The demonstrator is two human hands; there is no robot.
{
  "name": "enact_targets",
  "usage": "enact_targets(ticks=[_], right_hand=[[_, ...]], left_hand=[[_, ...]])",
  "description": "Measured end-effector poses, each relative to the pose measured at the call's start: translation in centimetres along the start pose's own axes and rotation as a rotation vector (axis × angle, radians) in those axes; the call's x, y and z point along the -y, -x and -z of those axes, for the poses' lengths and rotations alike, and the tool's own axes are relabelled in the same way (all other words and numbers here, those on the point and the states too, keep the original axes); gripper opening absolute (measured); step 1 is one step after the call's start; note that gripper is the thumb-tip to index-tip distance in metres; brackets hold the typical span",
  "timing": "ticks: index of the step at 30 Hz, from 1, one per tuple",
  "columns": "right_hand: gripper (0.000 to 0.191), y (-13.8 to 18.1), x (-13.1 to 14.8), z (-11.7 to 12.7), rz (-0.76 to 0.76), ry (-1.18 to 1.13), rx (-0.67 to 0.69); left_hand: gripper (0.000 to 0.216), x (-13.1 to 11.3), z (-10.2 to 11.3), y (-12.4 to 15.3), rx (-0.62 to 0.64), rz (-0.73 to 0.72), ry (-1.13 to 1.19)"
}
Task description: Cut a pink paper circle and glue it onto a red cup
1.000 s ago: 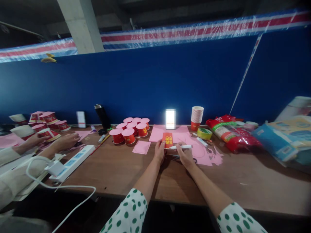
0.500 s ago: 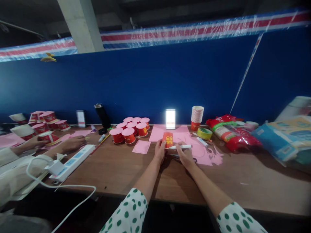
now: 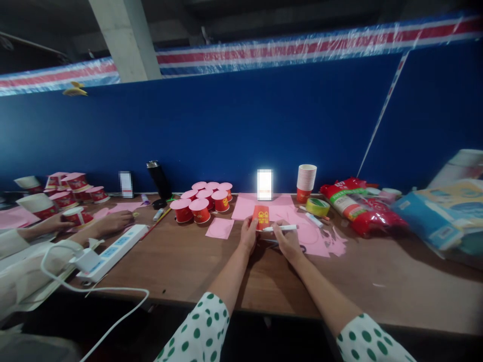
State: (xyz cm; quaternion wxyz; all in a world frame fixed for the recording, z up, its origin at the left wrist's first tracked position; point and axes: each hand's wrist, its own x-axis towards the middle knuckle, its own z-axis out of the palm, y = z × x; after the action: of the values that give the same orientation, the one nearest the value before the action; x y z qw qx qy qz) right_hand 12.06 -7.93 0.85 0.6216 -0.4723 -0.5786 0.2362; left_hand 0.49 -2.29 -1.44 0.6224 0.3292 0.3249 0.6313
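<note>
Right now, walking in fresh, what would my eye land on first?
Probably the glaring white screen at the back of the table, before the blue partition. Nearer, the left hand grips a red cup and the right hand a white pen. To their left stands a cluster of red cups topped with pink discs.

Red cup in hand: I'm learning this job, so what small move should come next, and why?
Probably turn the red cup slightly with the left hand while the right hand holds the white pen steady: the pen's tip appears at the cup's near edge, though contact is unclear, and a turn could bring fresh edge to it.
</note>
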Motion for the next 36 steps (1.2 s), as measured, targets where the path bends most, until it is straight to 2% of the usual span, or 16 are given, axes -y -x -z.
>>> enact_targets(ticks=[36], right_hand=[[0.025,-0.2,-0.3,0.3,-0.003,0.04,-0.044]], left_hand=[[0.037,-1.1,-0.2,0.5,-0.011,0.008,0.139]])
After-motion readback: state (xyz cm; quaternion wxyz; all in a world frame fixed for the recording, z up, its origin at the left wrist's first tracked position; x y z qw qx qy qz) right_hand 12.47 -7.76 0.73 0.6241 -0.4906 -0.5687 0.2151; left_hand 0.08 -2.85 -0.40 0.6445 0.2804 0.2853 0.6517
